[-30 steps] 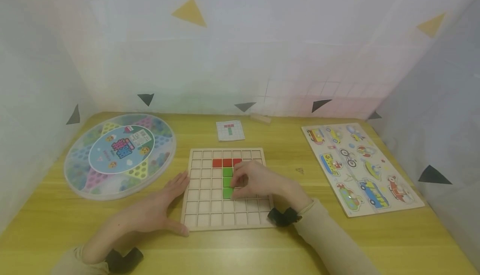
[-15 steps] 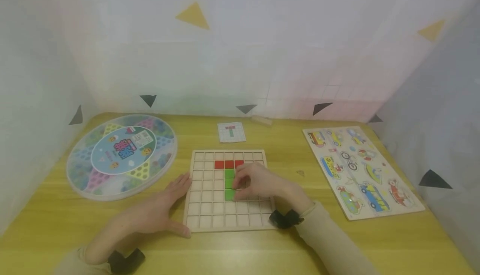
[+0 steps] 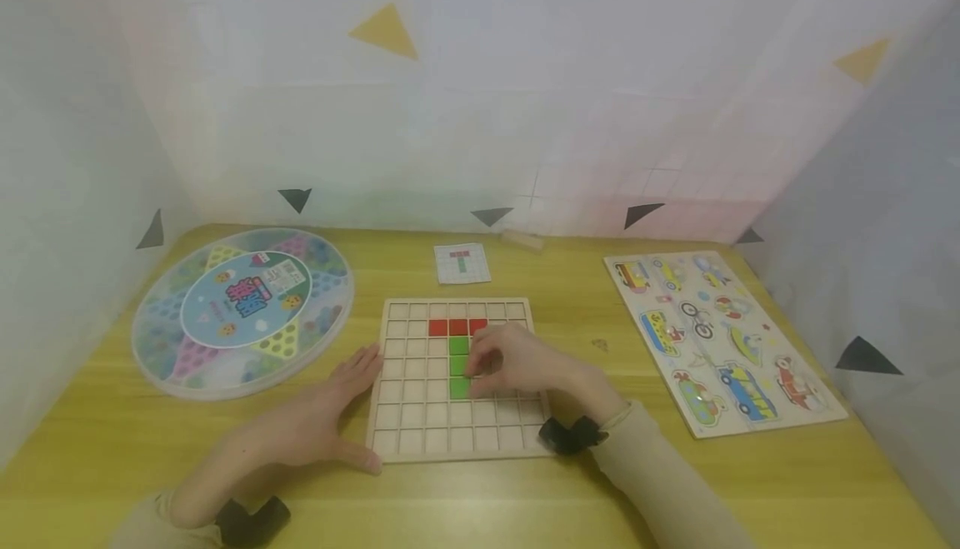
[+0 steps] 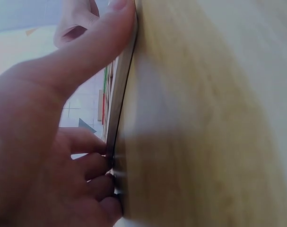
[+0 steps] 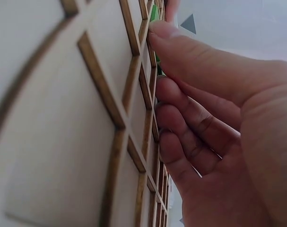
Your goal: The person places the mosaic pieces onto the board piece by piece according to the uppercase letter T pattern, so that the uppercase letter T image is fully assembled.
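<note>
A square wooden grid board (image 3: pixel 420 414) lies in the middle of the table. Across its upper rows runs a line of red tiles (image 3: pixel 458 327), the rightmost partly covered by the right hand. Below the line, green tiles (image 3: pixel 458 366) form a column. My right hand (image 3: pixel 517 359) is over the board, thumb and index fingertips at the lower green tiles, pinching at the lowest one; the exact contact is partly hidden. In the right wrist view the other fingertips (image 5: pixel 169 142) rest against the grid. My left hand (image 3: pixel 307 420) is spread along the board's left edge, thumb (image 4: pixel 117 28) near the front corner.
A small pattern card (image 3: pixel 462 264) with a red and green T lies behind the board, near a wooden block (image 3: pixel 522 239). A round board game box (image 3: pixel 243 311) is at left. A vehicle puzzle board (image 3: pixel 723 341) is at right. Pale sheets (image 3: pixel 480 116) enclose the table.
The head view shifted slightly between the first two frames. Both hands, the board and the tiles keep their places.
</note>
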A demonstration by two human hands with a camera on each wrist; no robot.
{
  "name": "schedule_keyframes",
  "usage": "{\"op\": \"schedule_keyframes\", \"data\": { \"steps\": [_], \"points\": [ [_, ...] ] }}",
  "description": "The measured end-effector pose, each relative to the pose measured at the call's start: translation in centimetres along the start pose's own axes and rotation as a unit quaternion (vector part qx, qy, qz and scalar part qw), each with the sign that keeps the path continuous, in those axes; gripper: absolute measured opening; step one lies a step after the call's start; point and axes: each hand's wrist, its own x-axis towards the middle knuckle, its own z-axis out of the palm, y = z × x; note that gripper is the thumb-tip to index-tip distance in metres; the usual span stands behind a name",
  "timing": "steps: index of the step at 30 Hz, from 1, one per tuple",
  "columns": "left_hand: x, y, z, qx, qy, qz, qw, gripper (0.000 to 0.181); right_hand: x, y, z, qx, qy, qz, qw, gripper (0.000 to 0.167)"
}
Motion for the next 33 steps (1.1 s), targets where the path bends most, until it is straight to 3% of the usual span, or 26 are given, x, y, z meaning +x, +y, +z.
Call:
{"op": "schedule_keyframes", "data": {
  "steps": [16, 25, 33],
  "points": [
    [-0.1, -0.04, 0.21, 0.005, 0.009, 0.0, 0.9999, 0.128, -0.09, -0.1, -0.15, -0.001, -0.01, 0.023, 0.9997, 0.012],
    [-0.18, -0.02, -0.01, 0.003, 0.016, 0.018, 0.9997, 0.126, -0.23, -0.25, -0.29, -0.023, -0.001, 0.0, 0.9997, 0.006],
    [-0.15, 0.06, -0.01, 0.003, 0.013, 0.011, 0.9999, 0.125, -0.72, 0.38, -0.57, -0.01, 0.023, -0.032, 0.9992, 0.007]
  ]
}}
